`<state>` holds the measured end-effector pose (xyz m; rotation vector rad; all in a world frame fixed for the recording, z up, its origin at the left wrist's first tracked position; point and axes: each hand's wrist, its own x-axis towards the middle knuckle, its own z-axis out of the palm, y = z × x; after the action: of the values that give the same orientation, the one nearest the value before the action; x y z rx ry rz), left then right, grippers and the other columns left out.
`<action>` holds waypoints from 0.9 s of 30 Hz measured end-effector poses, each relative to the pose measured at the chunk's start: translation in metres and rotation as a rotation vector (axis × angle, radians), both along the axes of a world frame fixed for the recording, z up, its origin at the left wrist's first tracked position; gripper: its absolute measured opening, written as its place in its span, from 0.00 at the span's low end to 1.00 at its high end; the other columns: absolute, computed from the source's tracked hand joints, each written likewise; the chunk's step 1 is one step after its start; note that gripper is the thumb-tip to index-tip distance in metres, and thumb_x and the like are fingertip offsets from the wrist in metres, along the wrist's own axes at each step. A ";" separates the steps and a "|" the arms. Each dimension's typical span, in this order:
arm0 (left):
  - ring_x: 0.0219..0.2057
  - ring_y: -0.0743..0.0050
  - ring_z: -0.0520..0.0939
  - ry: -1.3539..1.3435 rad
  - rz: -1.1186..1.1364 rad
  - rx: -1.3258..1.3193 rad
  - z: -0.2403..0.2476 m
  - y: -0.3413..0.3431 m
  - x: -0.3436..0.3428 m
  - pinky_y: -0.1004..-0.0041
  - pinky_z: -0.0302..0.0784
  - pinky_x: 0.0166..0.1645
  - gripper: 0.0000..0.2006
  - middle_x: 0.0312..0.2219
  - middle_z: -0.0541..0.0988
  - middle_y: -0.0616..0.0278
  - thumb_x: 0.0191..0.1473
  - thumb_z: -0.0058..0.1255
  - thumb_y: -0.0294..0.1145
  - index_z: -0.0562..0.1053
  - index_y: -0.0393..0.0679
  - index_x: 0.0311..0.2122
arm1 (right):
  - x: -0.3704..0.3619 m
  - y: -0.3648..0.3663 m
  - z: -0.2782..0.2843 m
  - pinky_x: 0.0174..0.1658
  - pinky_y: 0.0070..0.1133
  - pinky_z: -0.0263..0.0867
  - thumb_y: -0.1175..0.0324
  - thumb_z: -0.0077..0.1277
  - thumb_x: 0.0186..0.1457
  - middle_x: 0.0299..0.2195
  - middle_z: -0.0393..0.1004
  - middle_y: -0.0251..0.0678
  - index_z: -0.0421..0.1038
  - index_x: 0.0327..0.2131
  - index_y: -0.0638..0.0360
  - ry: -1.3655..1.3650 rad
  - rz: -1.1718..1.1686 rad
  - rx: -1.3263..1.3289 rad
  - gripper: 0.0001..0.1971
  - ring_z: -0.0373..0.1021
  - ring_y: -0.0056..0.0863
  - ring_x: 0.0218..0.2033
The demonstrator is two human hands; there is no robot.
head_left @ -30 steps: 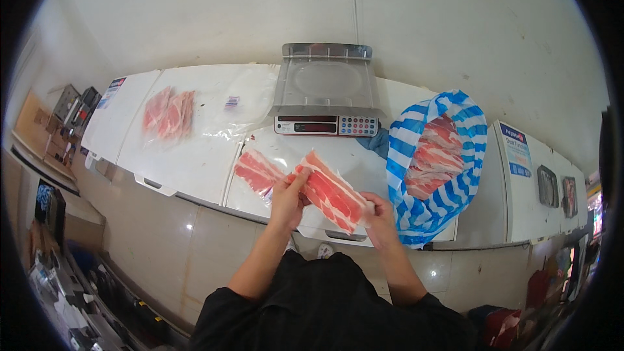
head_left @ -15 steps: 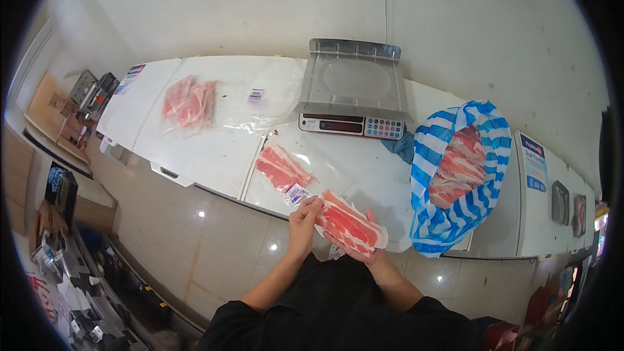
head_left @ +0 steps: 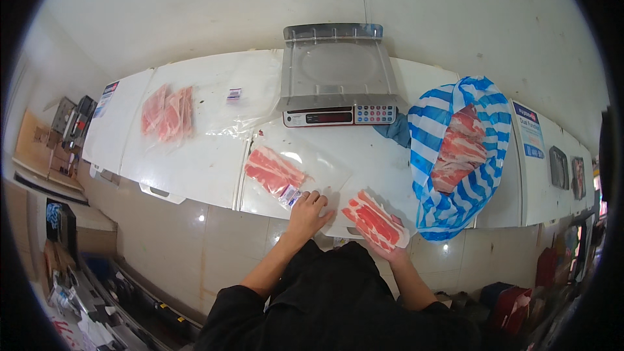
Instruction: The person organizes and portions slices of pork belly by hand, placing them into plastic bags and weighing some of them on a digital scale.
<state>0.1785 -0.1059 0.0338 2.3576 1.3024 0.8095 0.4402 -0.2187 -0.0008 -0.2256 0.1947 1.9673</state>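
Note:
My right hand (head_left: 390,251) is closed under several slices of raw streaky bacon (head_left: 375,220), holding them from below just off the counter's front edge. The slices lie fanned in a short stack. My left hand (head_left: 309,216) has its fingers bent over the near edge of a clear plastic bag (head_left: 325,168), beside a small printed label (head_left: 290,196). Inside that bag lie other bacon slices (head_left: 273,169), flat on the white counter (head_left: 195,169). The left fingertips are partly hidden.
A digital scale (head_left: 338,71) with a steel pan stands at the back. To the right, a blue-and-white striped bag (head_left: 429,136) holds a heap of meat (head_left: 460,146). Another bagged portion of meat (head_left: 169,112), a labelled clear bag (head_left: 250,81) and a blue cloth (head_left: 393,131) also lie there.
My left hand has let go of the bacon slices and come to the bag's edge. My right hand has moved rightward with the slices. The view has shifted slightly.

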 end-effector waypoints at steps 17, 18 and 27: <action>0.30 0.56 0.85 -0.388 -0.231 -0.007 0.009 0.031 -0.031 0.64 0.82 0.34 0.07 0.29 0.82 0.55 0.48 0.66 0.22 0.79 0.38 0.33 | -0.133 0.123 0.013 0.70 0.37 0.60 0.55 0.48 0.67 0.66 0.68 0.46 0.60 0.68 0.63 0.039 -0.011 0.177 0.32 0.67 0.41 0.65; 0.31 0.56 0.85 -0.402 -0.240 0.002 0.008 0.033 -0.032 0.65 0.82 0.34 0.07 0.29 0.83 0.55 0.48 0.66 0.21 0.80 0.38 0.34 | -0.146 0.139 0.031 0.70 0.37 0.60 0.55 0.48 0.67 0.66 0.68 0.46 0.60 0.68 0.63 -0.004 0.003 0.213 0.32 0.67 0.41 0.65; 0.34 0.52 0.84 -0.442 -0.414 -0.083 0.026 0.051 -0.047 0.61 0.82 0.38 0.08 0.34 0.82 0.54 0.51 0.64 0.23 0.78 0.39 0.37 | -0.202 0.216 0.055 0.70 0.37 0.59 0.56 0.46 0.68 0.67 0.66 0.47 0.60 0.68 0.64 -0.294 0.097 0.285 0.31 0.65 0.42 0.66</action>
<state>0.1313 -0.0554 0.0598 2.1094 0.6306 1.0332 0.2384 -0.0024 0.0539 -0.3380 -0.2911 2.0035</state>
